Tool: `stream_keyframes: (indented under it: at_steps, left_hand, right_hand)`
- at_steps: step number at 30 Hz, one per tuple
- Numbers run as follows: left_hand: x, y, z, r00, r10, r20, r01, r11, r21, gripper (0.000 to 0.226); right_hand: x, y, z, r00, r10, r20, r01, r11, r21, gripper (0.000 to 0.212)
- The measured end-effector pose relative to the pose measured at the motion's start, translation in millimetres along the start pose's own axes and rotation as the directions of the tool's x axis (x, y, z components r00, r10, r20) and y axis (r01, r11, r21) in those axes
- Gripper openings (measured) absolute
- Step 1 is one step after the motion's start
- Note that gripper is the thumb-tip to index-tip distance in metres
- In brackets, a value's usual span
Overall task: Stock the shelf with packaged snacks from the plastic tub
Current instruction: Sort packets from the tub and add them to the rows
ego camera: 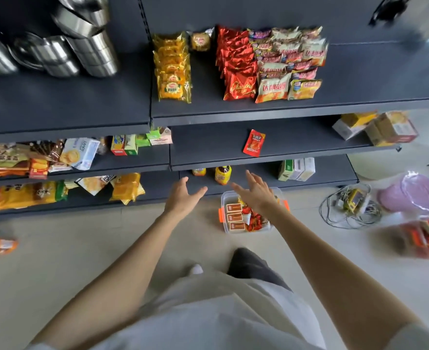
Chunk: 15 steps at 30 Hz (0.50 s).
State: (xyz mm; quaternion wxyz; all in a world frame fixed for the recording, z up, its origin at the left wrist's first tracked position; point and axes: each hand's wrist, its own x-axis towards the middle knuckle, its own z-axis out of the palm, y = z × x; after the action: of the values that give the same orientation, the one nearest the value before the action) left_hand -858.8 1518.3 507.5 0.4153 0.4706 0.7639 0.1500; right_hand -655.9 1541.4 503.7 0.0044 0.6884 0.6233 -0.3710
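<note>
Steel pots (57, 46) sit top left on the shelf (359, 79), with yellow packs (173, 69) and red packs (236, 64) one bay over. Left hand (183, 195) hangs in front of the bottom shelf, fingers spread wide, holding nothing. Plastic tub (248, 232) is on the floor just right of it, small boxes (234, 217) and red wrappers inside. Right hand (256, 193) hovers over the tub, fingers loose and empty too. Purple basins (415, 195) far right
</note>
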Motion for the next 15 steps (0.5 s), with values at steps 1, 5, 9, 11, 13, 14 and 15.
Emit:
stream_keyframes:
  at_steps: [1, 5, 9, 11, 13, 14, 15]
  left_hand:
    - [-0.9, 4.3, 5.2, 1.0, -0.003, -0.008, 0.003, 1.0, 0.011, 0.075]
    - [-3.0, 20.3, 38.5, 0.998, -0.049, -0.036, 0.051, 0.997, 0.051, 0.075]
    - [-10.4, 28.8, 91.3, 0.995, -0.097, -0.02, 0.099, 0.99, 0.096, 0.077]
    - [-11.4, 30.9, 121.2, 0.992, -0.122, -0.01, 0.123, 0.984, 0.132, 0.078]
    - [-14.2, 29.8, 149.2, 0.991, -0.135, -0.007, 0.135, 0.978, 0.157, 0.079]
    - [-16.6, 27.5, 162.3, 0.99, -0.138, 0.003, 0.135, 0.976, 0.169, 0.078]
    - [-19.0, 23.7, 174.1, 0.99, -0.141, 0.02, 0.135, 0.974, 0.183, 0.078]
  right_hand:
    - [1.4, 9.6, -5.0, 1.0, -0.002, 0.006, 0.002, 1.0, -0.006, 0.078]
    - [11.2, 57.5, -26.3, 0.999, 0.0, 0.053, 0.006, 0.995, -0.102, 0.079]
    - [20.1, 120.6, -49.7, 0.991, 0.041, 0.126, -0.037, 0.999, -0.035, 0.078]
    - [28.4, 156.7, -62.4, 0.988, 0.074, 0.135, -0.072, 0.997, -0.016, 0.074]
    - [37.2, 193.1, -71.2, 0.979, 0.126, 0.158, -0.12, 0.992, -0.046, 0.074]
    - [41.9, 209.5, -73.3, 0.971, 0.166, 0.173, -0.16, 0.986, -0.047, 0.074]
    - [46.5, 222.9, -73.4, 0.961, 0.204, 0.189, -0.202, 0.979, -0.028, 0.075]
